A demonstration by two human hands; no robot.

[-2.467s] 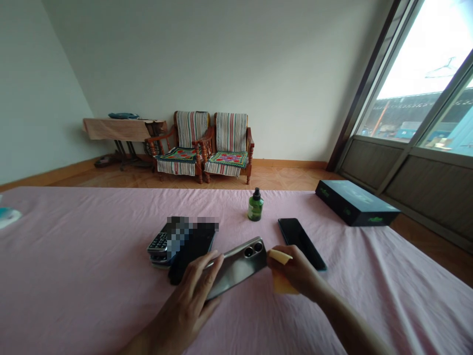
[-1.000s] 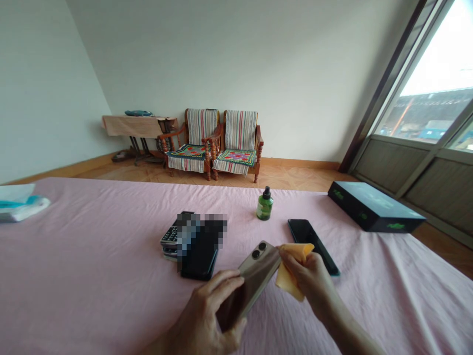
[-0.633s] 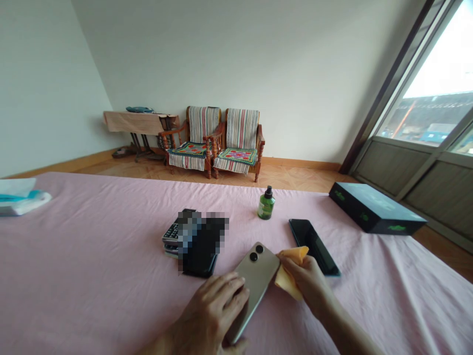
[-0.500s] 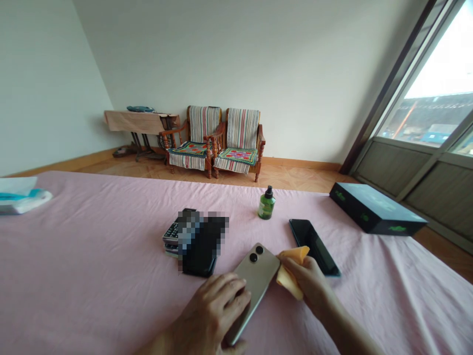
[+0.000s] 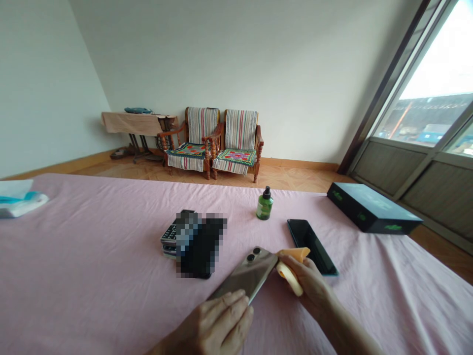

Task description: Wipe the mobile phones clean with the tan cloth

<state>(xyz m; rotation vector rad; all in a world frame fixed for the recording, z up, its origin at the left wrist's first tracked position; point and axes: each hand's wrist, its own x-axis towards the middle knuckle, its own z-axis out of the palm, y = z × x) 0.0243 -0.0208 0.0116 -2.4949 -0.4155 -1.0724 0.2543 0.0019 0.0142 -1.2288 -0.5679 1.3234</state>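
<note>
A gold-beige smartphone (image 5: 247, 277) is tilted above the pink sheet, its back with two round camera lenses facing up. My left hand (image 5: 218, 323) grips its near end, fingers across the back and the thumb hidden. In my right hand (image 5: 308, 276) is a folded yellow cloth (image 5: 290, 276), pinched at the phone's far right corner. Just beyond that hand a dark smartphone (image 5: 312, 246) lies screen up. To the left, another black phone (image 5: 199, 256), partly blurred out, lies beside a small stack of keypad phones (image 5: 170, 236).
A green spray bottle (image 5: 264, 204) stands upright beyond the phones. At the right edge of the pink sheet (image 5: 92, 276) lies a black box (image 5: 373, 207); at far left is a white and blue pack (image 5: 22, 199). Two wooden chairs (image 5: 236, 143) stand by the wall.
The gold-beige phone has tipped, and its near end has swung left under my left hand, which has shifted slightly down. The cloth stays at the corner, its lower part now curled.
</note>
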